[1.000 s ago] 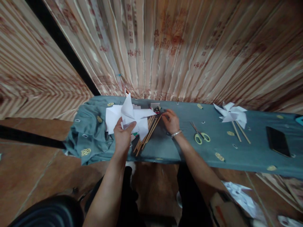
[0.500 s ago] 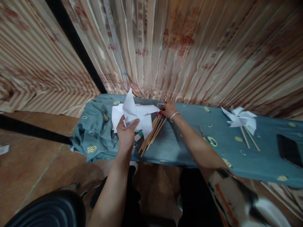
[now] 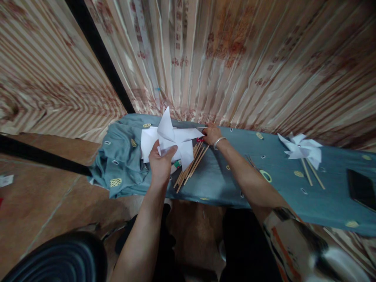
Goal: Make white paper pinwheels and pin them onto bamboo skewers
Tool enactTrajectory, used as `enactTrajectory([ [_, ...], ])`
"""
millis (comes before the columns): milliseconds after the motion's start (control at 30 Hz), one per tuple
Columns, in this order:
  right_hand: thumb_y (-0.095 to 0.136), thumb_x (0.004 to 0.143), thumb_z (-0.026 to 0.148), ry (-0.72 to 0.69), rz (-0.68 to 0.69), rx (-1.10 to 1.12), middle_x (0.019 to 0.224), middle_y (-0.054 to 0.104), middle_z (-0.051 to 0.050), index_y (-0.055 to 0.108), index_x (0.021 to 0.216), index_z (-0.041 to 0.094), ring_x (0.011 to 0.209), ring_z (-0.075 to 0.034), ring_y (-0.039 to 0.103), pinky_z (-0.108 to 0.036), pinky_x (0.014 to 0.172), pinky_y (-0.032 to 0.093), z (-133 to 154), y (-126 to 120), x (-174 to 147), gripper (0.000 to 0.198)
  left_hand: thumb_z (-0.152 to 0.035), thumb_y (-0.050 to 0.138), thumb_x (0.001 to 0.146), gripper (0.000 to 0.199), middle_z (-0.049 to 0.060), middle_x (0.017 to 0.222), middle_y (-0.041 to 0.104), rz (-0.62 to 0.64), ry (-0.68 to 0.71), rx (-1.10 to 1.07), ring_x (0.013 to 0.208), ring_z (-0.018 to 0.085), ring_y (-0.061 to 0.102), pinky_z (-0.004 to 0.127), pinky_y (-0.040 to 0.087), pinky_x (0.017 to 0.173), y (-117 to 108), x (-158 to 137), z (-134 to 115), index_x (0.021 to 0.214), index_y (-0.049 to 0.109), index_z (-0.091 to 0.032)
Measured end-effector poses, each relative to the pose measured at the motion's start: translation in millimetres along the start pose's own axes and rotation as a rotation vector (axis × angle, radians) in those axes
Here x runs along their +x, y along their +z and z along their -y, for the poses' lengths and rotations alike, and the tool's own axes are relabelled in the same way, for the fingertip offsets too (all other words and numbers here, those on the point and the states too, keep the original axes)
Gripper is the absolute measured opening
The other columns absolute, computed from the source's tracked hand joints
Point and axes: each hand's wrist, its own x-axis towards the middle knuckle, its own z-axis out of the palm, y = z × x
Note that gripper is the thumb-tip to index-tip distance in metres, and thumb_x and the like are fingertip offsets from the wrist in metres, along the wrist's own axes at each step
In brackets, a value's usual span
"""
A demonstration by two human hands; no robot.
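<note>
At L hand point(image 3: 161, 166) | pinwheel point(image 3: 178, 144) tips fwd + rt | sticks point(image 3: 192, 167): axis diag

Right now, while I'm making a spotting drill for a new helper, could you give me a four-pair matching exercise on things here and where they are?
Things:
1. paper pinwheel without a visible stick
2. loose wooden sticks
3. green-handled scissors
4. silver-coloured bracelet

Places:
A. partly hidden by the right forearm
B. worn at the wrist of the right hand
C. held in the left hand
D. bundled on the tablecloth, between the two arms

Pairs: 1-C, 2-D, 3-A, 4-B
</note>
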Motion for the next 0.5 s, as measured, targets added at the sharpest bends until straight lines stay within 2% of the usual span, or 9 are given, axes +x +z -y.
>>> enactTrajectory([
  [367, 0.061, 0.080, 0.017, -0.024, 0.002, 0.032, 0.120, 0.063, -0.014, 0.077, 0.090, 0.015, 0.120, -0.029, 0.051, -0.037, 0.101, 0.042, -6.2, 7.6, 3.6, 0.019, -0.021, 0.081, 0.052, 0.045, 0.002, 0.077, 0.071, 0.003, -0.011, -0.025, 0.064, 0.014, 0.062, 0.025, 0.050, 0.062, 0.6, -0.9, -0.7, 0.094, 0.067, -0.012],
  [500, 0.066, 0.078, 0.023, -0.061, 0.007, 0.115, 0.107, 0.069, -0.011, 0.076, 0.083, 0.015, 0.112, -0.025, 0.056, -0.034, 0.098, 0.044, -12.0, 13.1, 7.4, 0.014, -0.022, 0.080, 0.054, 0.045, 0.003, 0.079, 0.072, 0.007, 0.002, -0.008, 0.066, 0.015, 0.064, 0.026, 0.051, 0.063, 2.3, -2.9, -1.3, 0.095, 0.067, -0.012],
])
